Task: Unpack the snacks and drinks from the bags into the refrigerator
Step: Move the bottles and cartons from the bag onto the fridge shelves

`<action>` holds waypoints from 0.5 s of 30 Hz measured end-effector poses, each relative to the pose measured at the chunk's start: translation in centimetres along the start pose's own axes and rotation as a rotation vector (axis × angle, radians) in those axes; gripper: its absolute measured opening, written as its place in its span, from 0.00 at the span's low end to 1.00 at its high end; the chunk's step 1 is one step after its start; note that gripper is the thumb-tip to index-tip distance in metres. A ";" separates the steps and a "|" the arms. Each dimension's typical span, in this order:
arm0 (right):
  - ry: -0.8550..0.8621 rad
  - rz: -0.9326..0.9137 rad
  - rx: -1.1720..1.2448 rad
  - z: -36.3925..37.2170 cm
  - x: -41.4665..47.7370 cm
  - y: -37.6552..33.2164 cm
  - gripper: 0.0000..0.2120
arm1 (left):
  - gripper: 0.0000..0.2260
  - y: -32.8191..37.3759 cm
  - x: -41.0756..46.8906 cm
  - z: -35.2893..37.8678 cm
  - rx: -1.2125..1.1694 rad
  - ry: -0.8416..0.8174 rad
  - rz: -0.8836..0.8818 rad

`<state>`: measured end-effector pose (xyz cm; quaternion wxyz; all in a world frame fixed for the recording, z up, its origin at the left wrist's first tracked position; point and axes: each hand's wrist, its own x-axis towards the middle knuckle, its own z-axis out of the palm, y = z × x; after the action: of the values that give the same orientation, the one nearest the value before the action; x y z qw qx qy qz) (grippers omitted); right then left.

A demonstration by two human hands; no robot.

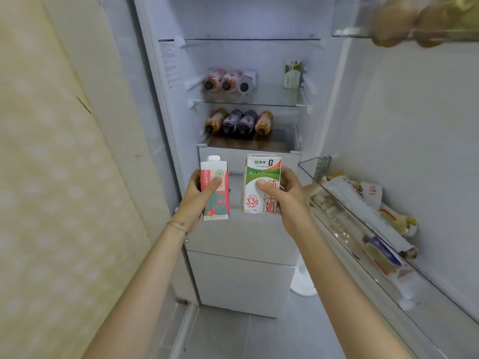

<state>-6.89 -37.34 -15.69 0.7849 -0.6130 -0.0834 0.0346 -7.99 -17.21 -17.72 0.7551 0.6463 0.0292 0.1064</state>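
Observation:
My left hand (pixel 199 195) grips a red and teal patterned drink carton (pixel 216 203) with a white cap, held upright. Beside it, my right hand (pixel 287 193) grips a white and green milk carton (pixel 261 177), thumb across its front. Both cartons are in front of the open refrigerator (pixel 248 156), below its shelves. Three bottles (pixel 229 80) lie on a middle shelf, with a green and white carton (pixel 293 73) standing at its right. Several bottles (pixel 238 121) lie on the shelf below.
The open fridge door stands at the right; its lower door bin (pixel 337 218) holds snack packets (pixel 383 229). An upper door bin (pixel 414 24) holds round brown items. White drawers (pixel 241 275) sit below the shelves. A patterned wall panel (pixel 51 177) fills the left. Grey floor lies below.

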 end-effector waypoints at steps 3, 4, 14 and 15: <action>0.005 -0.041 0.001 2.1 3.7 -0.4 0.21 | 0.15 0.7 3.0 -0.7 0.001 0.047 0.045; 0.011 -0.055 0.009 2.8 4.8 -0.6 0.21 | 0.13 0.9 4.0 -0.8 0.010 0.052 0.061; 0.120 -0.186 0.064 6.8 17.3 -1.7 0.21 | 0.12 4.4 16.9 -0.9 -0.012 0.012 0.215; 0.136 -0.199 0.072 6.9 18.7 -1.7 0.21 | 0.14 4.5 18.4 -1.0 -0.022 0.002 0.230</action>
<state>10.27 -28.24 -10.76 0.8098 -0.5740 -0.0889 -0.0822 9.27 -11.95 -11.69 0.7450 0.6368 -0.0454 0.1934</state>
